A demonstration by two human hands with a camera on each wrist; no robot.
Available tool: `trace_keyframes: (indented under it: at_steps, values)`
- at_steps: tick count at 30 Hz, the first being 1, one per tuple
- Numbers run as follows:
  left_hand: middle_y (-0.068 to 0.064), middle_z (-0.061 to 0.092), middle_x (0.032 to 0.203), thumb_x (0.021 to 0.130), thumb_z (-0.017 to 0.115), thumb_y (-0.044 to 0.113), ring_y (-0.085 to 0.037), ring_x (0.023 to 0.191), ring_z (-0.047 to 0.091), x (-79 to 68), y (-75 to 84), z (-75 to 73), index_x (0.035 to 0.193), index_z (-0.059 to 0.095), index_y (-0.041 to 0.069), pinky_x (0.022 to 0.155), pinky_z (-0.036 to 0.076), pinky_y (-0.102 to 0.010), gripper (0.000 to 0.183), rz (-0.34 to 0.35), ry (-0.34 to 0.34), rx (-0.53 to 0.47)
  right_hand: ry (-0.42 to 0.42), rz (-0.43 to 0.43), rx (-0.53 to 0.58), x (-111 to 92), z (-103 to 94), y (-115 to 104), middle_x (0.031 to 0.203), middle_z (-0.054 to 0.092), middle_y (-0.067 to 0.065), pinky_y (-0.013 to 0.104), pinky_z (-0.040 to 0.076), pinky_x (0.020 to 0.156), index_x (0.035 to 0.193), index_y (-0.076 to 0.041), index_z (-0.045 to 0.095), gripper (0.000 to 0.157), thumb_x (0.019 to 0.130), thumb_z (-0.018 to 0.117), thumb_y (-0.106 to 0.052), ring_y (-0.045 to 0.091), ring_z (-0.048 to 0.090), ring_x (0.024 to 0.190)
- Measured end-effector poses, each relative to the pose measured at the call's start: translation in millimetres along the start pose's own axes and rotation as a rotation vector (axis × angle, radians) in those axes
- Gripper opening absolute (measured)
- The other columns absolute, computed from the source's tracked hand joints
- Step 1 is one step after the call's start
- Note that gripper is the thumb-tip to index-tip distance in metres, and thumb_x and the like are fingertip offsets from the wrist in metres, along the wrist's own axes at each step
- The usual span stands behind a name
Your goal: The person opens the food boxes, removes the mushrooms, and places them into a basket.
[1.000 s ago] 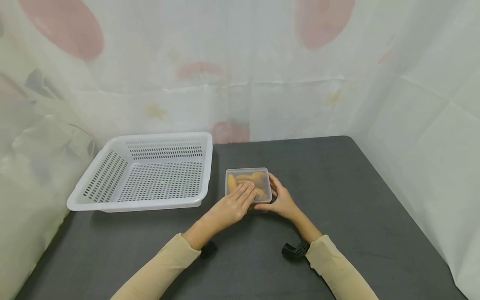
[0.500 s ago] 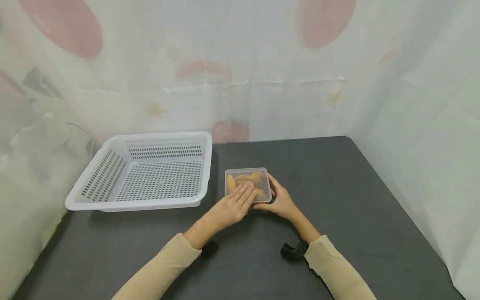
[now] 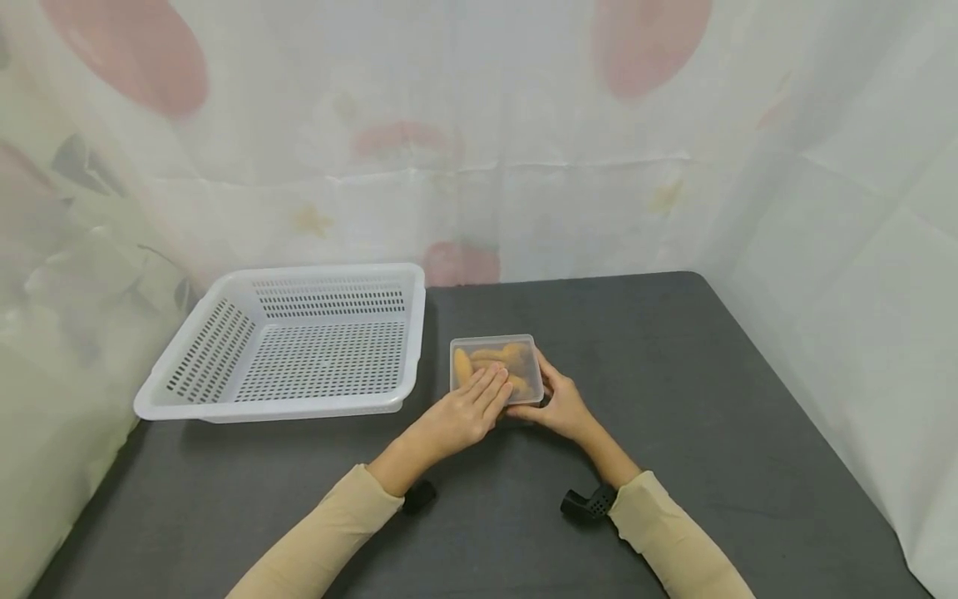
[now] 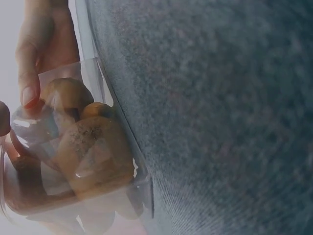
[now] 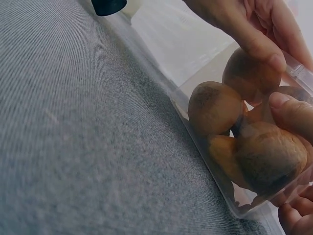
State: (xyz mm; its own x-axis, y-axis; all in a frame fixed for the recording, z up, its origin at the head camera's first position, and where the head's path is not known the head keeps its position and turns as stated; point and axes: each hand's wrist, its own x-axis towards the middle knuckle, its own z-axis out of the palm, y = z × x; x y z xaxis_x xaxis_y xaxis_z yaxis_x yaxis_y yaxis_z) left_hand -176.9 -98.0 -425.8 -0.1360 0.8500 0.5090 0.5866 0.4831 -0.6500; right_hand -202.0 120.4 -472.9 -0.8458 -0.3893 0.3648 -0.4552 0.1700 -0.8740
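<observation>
A small clear plastic container (image 3: 487,342) with a translucent lid stands on the dark tabletop. Inside are several yellow-brown, rounded and elongated pieces (image 4: 98,147), some with dark patches. My left hand (image 3: 466,413) lies across the lid, its fingers straight and side by side near the front edge; its thumb (image 5: 275,60) comes down at the front wall. My right hand (image 3: 565,408) grips the container from the right, fingers along the far right side and thumb (image 5: 293,112) on the front wall. Part of the lid is hidden beneath the left hand.
To the left of the container is a large white perforated basket (image 3: 273,409). The dark grey table (image 3: 674,374) meets patterned curtains (image 3: 479,216) at the back and both sides. Black wrist devices (image 3: 589,502) sit below the hands.
</observation>
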Motion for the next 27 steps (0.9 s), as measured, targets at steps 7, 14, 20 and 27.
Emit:
trace_keyframes:
  at_steps: [7,14,20,27]
  values:
    - [-0.012,0.072,0.114,0.105,0.022,0.012,-0.021,0.11,0.068,1.8,-4.5,-1.2,0.112,0.068,0.002,0.096,0.056,-0.029,0.048,0.013,0.013,-0.018,0.013,-0.012,-0.013,1.0,1.2,-3.5,0.146,0.042,0.03,0.011,0.054,0.084,0.151,0.005,0.02,0.101,0.072,0.082,0.001,-0.001,0.059,0.111]
    - [-0.01,0.073,0.111,0.103,0.04,0.017,-0.02,0.107,0.07,6.6,-9.7,-6.1,0.111,0.068,0.003,0.095,0.056,-0.029,0.033,0.003,0.005,-0.058,0.017,-0.011,-0.018,0.6,1.7,-5.5,0.138,0.052,0.028,0.012,0.053,0.085,0.15,0.003,0.027,0.096,0.071,0.081,0.002,0.003,0.06,0.109]
    - [-0.014,0.07,0.118,0.099,0.054,0.018,-0.024,0.114,0.067,3.4,-4.7,-8.4,0.116,0.066,-0.001,0.099,0.054,-0.033,0.028,-0.09,-0.01,-0.185,-0.018,0.024,0.027,-0.1,-0.5,-4.2,0.151,0.036,0.027,0.009,0.05,0.093,0.152,0.002,0.021,0.099,0.073,0.081,0.0,0.034,0.053,0.127]
    - [-0.016,0.066,0.125,0.08,0.078,0.015,-0.026,0.121,0.063,5.6,-6.2,-12.5,0.124,0.062,-0.003,0.104,0.051,-0.035,0.05,-0.177,-0.021,-0.288,-0.019,0.03,0.052,-0.5,-1.6,-1.9,0.15,0.038,0.028,0.009,0.048,0.095,0.153,0.0,0.019,0.103,0.072,0.082,-0.003,0.043,0.052,0.125]
